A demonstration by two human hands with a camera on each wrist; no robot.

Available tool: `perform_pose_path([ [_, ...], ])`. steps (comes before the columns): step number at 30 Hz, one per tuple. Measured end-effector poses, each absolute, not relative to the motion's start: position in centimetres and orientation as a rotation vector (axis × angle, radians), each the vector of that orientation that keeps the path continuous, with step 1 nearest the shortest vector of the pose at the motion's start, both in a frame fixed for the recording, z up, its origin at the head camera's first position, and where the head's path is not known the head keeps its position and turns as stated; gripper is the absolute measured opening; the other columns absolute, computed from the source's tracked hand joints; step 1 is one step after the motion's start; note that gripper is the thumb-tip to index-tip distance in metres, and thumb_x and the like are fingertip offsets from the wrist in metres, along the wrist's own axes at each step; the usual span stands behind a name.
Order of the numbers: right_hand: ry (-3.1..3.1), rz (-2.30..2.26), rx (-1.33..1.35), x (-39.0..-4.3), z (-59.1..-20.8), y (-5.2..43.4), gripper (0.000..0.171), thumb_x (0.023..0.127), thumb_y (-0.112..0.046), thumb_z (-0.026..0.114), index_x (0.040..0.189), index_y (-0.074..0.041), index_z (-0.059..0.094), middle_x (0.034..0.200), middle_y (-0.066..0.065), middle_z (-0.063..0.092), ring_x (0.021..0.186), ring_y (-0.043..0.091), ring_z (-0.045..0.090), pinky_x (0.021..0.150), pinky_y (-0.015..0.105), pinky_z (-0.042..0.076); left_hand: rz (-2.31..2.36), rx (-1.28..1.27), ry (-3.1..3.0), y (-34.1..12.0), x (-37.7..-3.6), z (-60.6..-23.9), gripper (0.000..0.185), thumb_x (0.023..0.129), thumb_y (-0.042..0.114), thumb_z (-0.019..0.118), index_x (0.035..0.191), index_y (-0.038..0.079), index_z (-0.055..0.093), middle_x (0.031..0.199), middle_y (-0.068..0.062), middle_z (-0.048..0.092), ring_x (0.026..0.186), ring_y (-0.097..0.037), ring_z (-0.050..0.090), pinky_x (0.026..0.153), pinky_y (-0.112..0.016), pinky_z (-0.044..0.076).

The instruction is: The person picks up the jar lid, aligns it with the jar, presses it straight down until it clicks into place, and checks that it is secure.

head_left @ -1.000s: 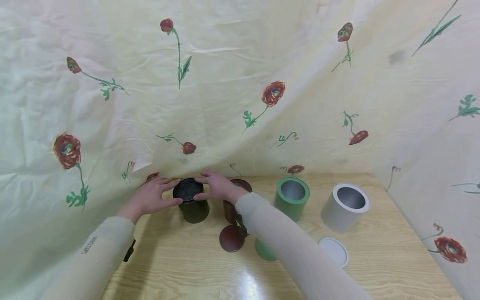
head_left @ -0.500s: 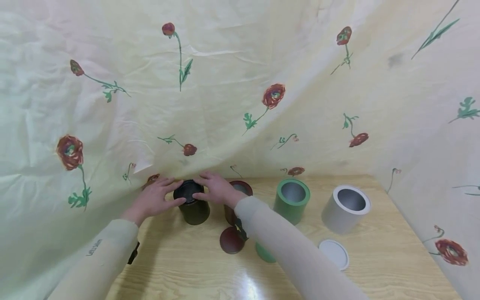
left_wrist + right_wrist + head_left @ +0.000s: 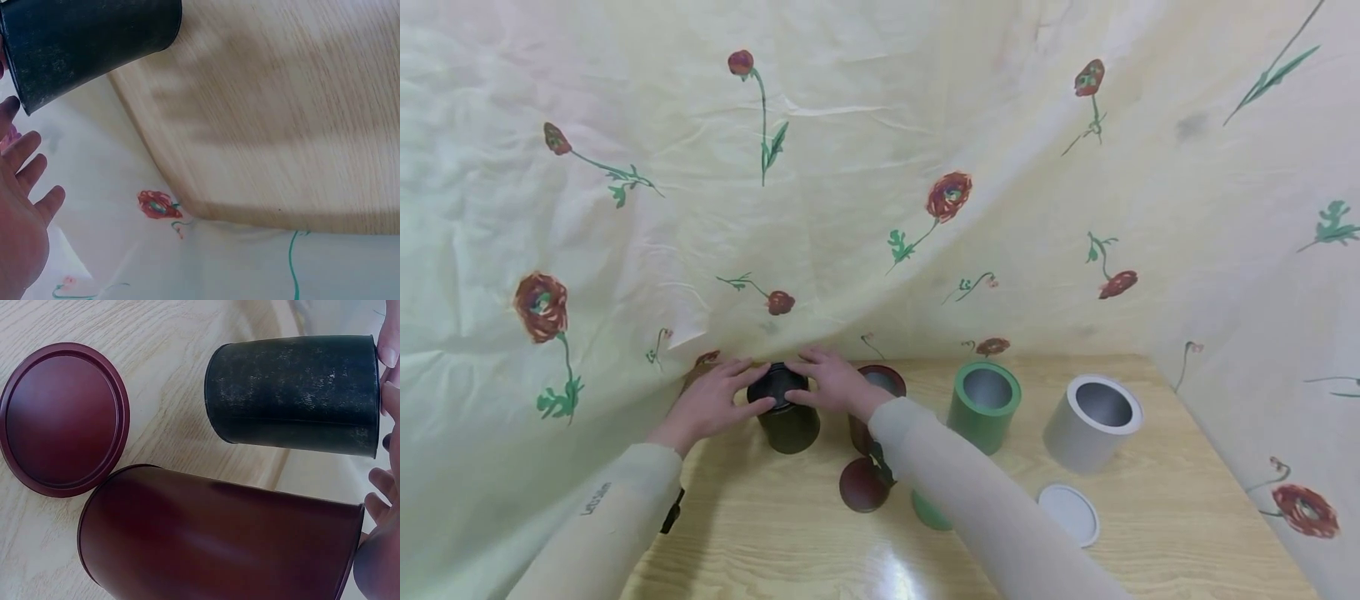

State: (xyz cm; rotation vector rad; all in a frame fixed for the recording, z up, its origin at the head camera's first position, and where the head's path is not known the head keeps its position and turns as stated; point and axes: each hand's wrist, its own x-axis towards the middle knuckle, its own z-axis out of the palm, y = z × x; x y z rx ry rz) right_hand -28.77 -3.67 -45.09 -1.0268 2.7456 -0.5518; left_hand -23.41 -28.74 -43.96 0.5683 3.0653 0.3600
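A black tin [image 3: 788,425] stands at the back left of the wooden table [image 3: 752,517], with its black lid [image 3: 777,385] on top. My left hand [image 3: 715,400] and right hand [image 3: 831,382] flank the lid, and the thumbs and straight fingers of both rest on its rim. The left wrist view shows the black tin [image 3: 94,44] with one fingertip at its top edge and the other fingers [image 3: 25,169] spread away from it. In the right wrist view my fingertips [image 3: 387,350] lie at the top of the black tin [image 3: 294,394].
An open dark red tin [image 3: 880,392] stands just right of the black one, its red lid [image 3: 862,486] lying in front. Further right are an open green tin [image 3: 985,406], a green lid [image 3: 929,510] half hidden by my forearm, an open grey tin [image 3: 1093,421] and a white lid [image 3: 1069,514]. Flowered cloth [image 3: 850,208] hangs behind.
Both hands have drawn in slightly over the black lid. The tins and loose lids have not moved.
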Motion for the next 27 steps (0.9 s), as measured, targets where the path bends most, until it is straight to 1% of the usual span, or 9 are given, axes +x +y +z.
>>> perform_pose_path([
  [5, 2.755, -0.503, -1.045, -28.3, -44.7, -3.7, 0.063, 0.108, -0.054, 0.058, 0.164, -0.025, 0.046, 0.172, 0.011, 0.036, 0.161, 0.034, 0.029, 0.130, 0.047, 0.030, 0.383, 0.577, 3.084, -28.8, -23.3, -44.8, 0.074, 0.103, 0.062, 0.060, 0.160, 0.015, 0.053, 0.164, -0.024, 0.045, 0.150, -0.051, 0.041, 0.116, -0.068, 0.040],
  [10, 2.777, -0.388, -1.051, -28.2, -43.9, -4.2, 0.064, 0.107, -0.056, 0.058, 0.163, -0.025, 0.048, 0.173, 0.011, 0.034, 0.162, 0.034, 0.026, 0.132, 0.046, 0.025, 0.413, 0.574, 3.095, -28.9, -23.2, -45.1, 0.074, 0.102, 0.062, 0.062, 0.159, 0.016, 0.053, 0.163, -0.025, 0.046, 0.149, -0.051, 0.042, 0.116, -0.069, 0.040],
  [18, 2.785, -0.297, -1.014, -28.4, -43.6, -4.6, 0.064, 0.106, -0.058, 0.060, 0.161, -0.029, 0.050, 0.174, 0.009, 0.032, 0.163, 0.034, 0.022, 0.133, 0.051, 0.019, 0.440, 0.558, 3.051, -29.0, -23.3, -45.3, 0.075, 0.103, 0.062, 0.061, 0.161, 0.016, 0.051, 0.162, -0.027, 0.046, 0.150, -0.054, 0.039, 0.117, -0.071, 0.038],
  [24, 2.786, -0.248, -1.009, -28.6, -43.1, -4.9, 0.065, 0.104, -0.059, 0.062, 0.160, -0.029, 0.052, 0.174, 0.011, 0.033, 0.164, 0.036, 0.020, 0.132, 0.054, 0.020, 0.454, 0.520, 3.030, -28.7, -23.2, -44.9, 0.076, 0.102, 0.062, 0.062, 0.161, 0.016, 0.050, 0.163, -0.028, 0.044, 0.150, -0.055, 0.038, 0.116, -0.073, 0.037],
  [27, 2.791, -0.213, -0.987, -28.7, -43.0, -5.1, 0.064, 0.104, -0.059, 0.063, 0.160, -0.030, 0.053, 0.174, 0.008, 0.033, 0.164, 0.034, 0.017, 0.133, 0.053, 0.018, 0.442, 0.509, 3.020, -28.5, -23.2, -44.6, 0.076, 0.102, 0.062, 0.062, 0.161, 0.015, 0.050, 0.163, -0.029, 0.044, 0.150, -0.055, 0.038, 0.116, -0.073, 0.037],
])
